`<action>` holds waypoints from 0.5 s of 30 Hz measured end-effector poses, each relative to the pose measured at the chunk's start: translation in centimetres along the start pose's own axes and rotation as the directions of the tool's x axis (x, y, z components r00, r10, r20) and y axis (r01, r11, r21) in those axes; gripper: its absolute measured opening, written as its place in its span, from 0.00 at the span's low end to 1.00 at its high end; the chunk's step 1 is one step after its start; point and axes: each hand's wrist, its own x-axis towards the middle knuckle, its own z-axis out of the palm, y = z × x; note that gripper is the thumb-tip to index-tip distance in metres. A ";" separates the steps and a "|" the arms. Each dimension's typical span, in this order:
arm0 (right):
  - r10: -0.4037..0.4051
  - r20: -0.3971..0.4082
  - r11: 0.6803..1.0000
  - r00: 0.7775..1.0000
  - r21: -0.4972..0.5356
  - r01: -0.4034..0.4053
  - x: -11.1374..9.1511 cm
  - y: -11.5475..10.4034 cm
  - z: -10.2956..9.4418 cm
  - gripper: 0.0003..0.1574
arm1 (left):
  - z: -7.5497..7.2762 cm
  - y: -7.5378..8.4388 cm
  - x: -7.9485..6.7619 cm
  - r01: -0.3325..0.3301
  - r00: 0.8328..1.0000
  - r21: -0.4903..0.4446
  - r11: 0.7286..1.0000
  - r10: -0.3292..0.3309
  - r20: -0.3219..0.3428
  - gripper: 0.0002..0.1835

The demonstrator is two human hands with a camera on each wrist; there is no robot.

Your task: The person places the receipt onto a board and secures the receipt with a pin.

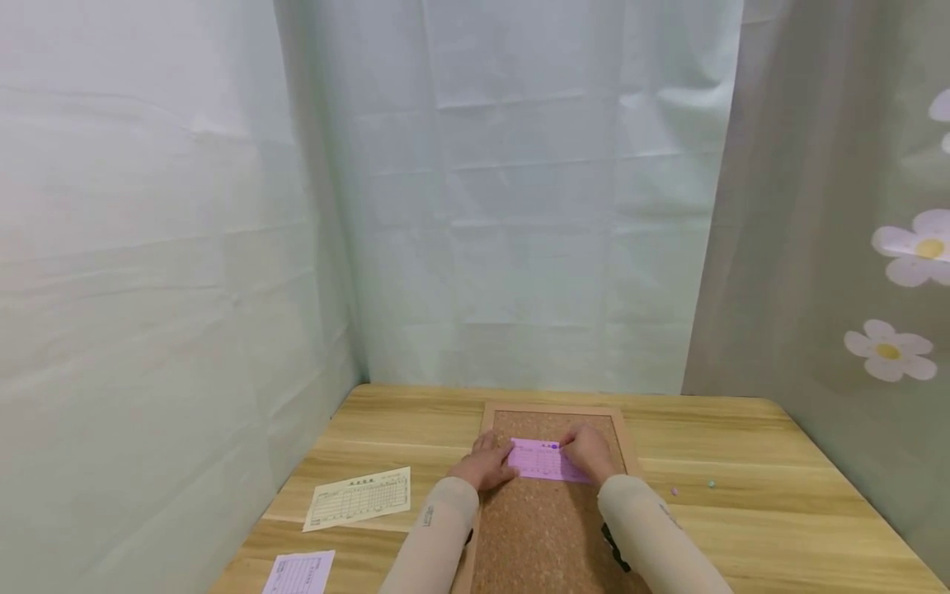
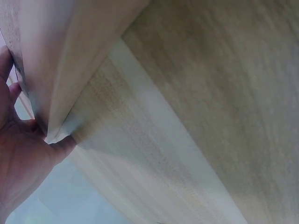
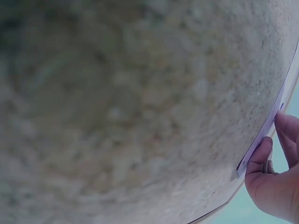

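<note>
A pink-purple printed slip [image 1: 536, 459] lies across the upper part of a wood-framed cork board [image 1: 545, 528]. My left hand [image 1: 486, 464] rests over the board's left frame, its thumb at the slip's left end. In the left wrist view its fingers spread beside the wooden frame [image 2: 70, 70]. My right hand [image 1: 589, 452] covers the slip's right end with bent fingers. A small purple pin-like dot [image 1: 554, 445] shows at the slip's top edge, beside the right fingertips. In the right wrist view thumb and forefinger touch the slip [image 3: 261, 135] a little apart; any pinch is hidden.
Left of the board lie a yellow printed slip [image 1: 359, 498] and a pale purple slip [image 1: 300, 572]. Two tiny pieces, one pink [image 1: 674, 492] and one teal [image 1: 711, 484], sit on the wooden table [image 1: 757, 528] at right. Pale curtains [image 1: 519, 206] surround the table.
</note>
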 end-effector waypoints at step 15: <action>0.002 0.021 1.000 1.000 -0.011 -0.001 -1.5 1.2 -2.0 0.09 | -0.3 0.1 -0.2 0.003 1.000 -0.043 0.999 -0.003 0.001 0.33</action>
